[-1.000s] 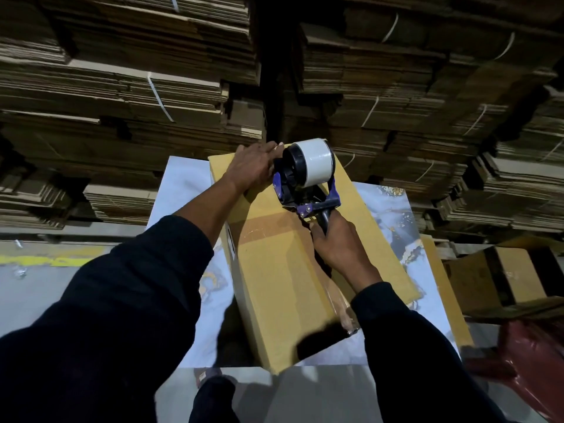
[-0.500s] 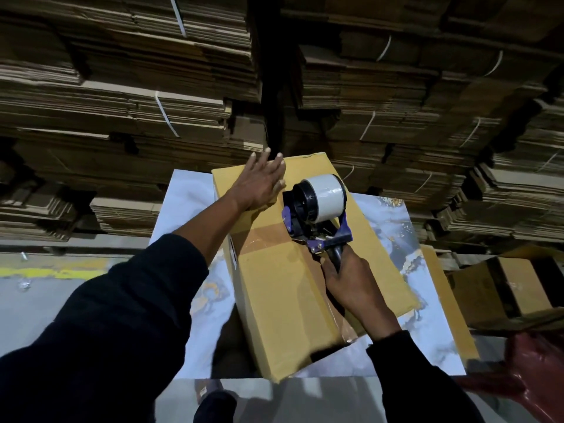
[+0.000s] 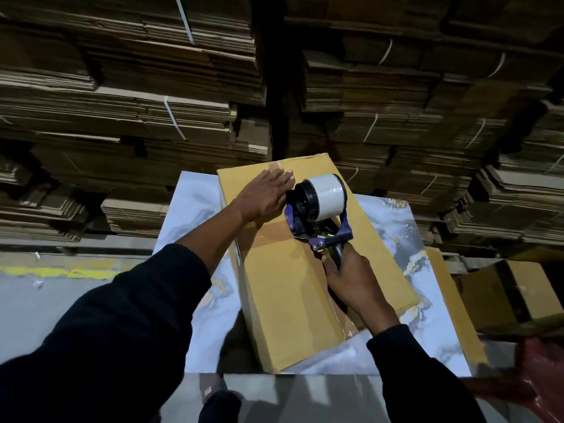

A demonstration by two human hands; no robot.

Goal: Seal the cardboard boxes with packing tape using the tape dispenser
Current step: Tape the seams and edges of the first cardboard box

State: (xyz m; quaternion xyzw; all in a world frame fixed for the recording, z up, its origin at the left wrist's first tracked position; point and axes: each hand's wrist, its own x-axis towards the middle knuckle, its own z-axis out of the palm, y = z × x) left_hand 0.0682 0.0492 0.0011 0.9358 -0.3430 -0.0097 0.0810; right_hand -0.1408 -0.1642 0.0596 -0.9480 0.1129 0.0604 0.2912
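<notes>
**Cardboard box under tape dispenser, centre of frame**

Yellow-brown cardboard box (image 3: 293, 285) lay on a marble-patterned table (image 3: 195, 209) at centre frame. The left hand (image 3: 265, 195) rested flat on the box's far end, fingers straight and together, holding nothing. The right hand (image 3: 351, 276) was curled round the black handle of the purple tape dispenser (image 3: 317, 215), which sat on the box top just beside the left hand, carrying a white tape roll (image 3: 326, 193). Strapped bundles of flattened cardboard (image 3: 152, 102) filled the upper frame.
</notes>
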